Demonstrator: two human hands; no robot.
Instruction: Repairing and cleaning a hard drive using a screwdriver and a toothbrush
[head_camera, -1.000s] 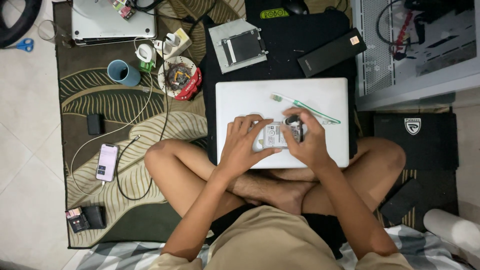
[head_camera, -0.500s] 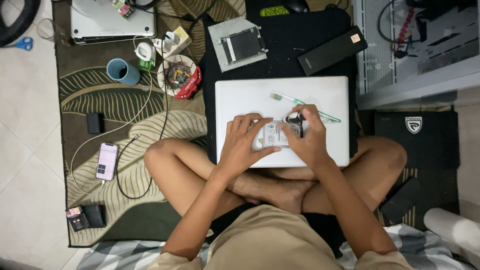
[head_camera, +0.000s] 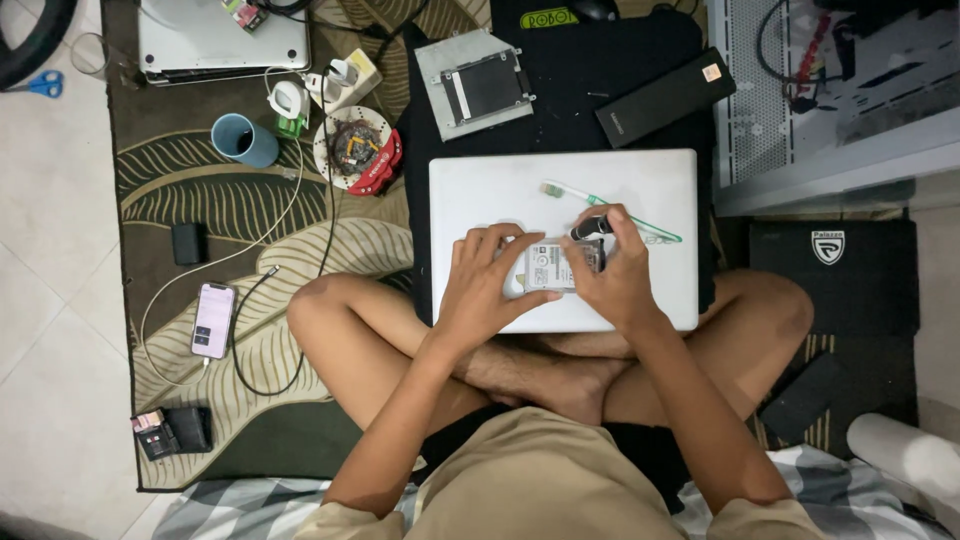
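The hands cover much of the small drive — its edges hidden; the black tool too small to identify.

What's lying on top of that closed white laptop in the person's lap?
A green-and-white toothbrush and a small silver hard drive, held by both hands; the right hand also grips a dark tool. The hands cover the drive's edges.

Evenly lit from overhead, soft and fairly bright, slightly warm. Mild glare off the white laptop lid and the pale floor tiles at left. Only faint, short shadows under the forearms and beside the blue cup. Sharp through the centre, fine print too small to read. Slight wide-angle bending toward the corners; dark black mat at far swallowing detail.
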